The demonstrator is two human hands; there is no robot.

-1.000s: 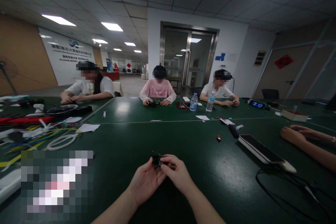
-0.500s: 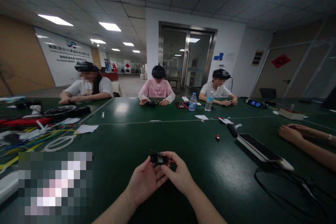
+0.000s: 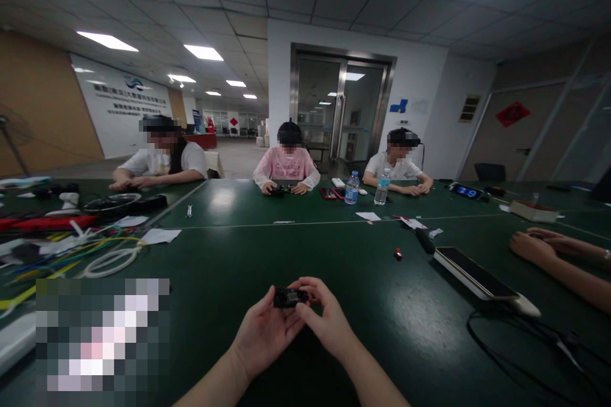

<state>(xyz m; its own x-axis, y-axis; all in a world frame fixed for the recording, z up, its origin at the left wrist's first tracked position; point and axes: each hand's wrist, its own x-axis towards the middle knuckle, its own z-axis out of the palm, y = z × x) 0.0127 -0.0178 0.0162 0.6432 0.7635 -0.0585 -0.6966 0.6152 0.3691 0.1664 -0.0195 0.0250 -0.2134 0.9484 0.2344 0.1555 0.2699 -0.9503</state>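
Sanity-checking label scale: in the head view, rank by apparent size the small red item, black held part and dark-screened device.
1. Dark-screened device
2. Black held part
3. Small red item

Through my camera, twelve o'clock straight ahead, I see a dark green table (image 3: 229,254). Two plastic bottles (image 3: 352,189) stand between twelve and one; a small red object (image 3: 398,254) lies at one, a dark-topped white device (image 3: 477,275) at two, a black cable (image 3: 534,329) near three, a coiled white cable (image 3: 112,273) at ten.

Black device (image 3: 290,297) — details too small, co-worker's forearm (image 3: 580,280) — cropped at right
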